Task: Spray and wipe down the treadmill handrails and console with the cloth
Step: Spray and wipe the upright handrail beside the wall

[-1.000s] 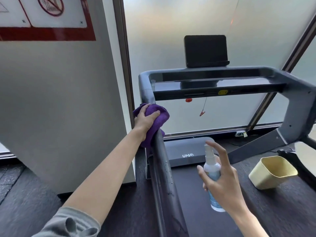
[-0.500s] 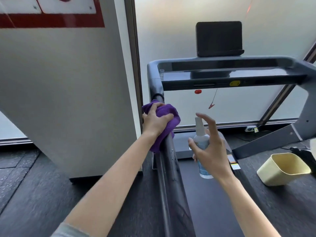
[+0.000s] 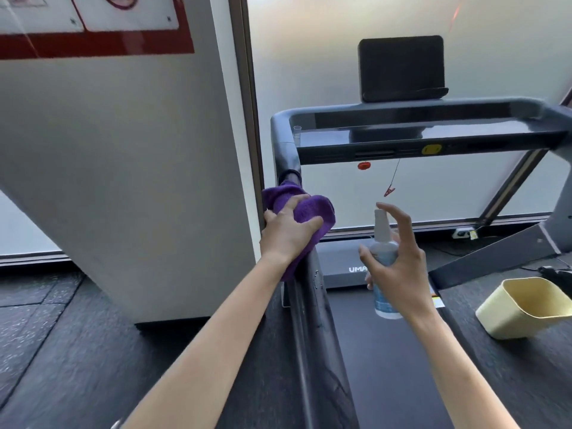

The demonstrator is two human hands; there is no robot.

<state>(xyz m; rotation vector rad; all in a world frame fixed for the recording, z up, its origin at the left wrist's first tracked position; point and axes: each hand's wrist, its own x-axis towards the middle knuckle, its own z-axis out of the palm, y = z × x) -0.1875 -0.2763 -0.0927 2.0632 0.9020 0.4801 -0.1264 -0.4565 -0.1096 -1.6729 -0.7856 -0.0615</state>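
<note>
1. A person stands at a dark grey treadmill, both bare forearms reaching away from the viewer.
2. The left hand (image 3: pixel 286 232) presses a bunched purple microfibre cloth (image 3: pixel 305 212) around the treadmill's left dark grey handrail (image 3: pixel 312 329), fingers (image 3: pixel 294 205) curled closed over the cloth.
3. The right hand (image 3: pixel 399 267) holds a small clear plastic spray bottle with a white nozzle (image 3: pixel 382 243) upright, just right of the handrail; the fingers wrap its body, with the index finger raised above the nozzle.
4. Farther off, the glossy black console bar (image 3: pixel 433 140) spans the frame, carrying a black rectangular screen (image 3: pixel 402 68).
5. A pale yellow plastic bin (image 3: pixel 526 308) lies tipped on the dark floor to the right.
</note>
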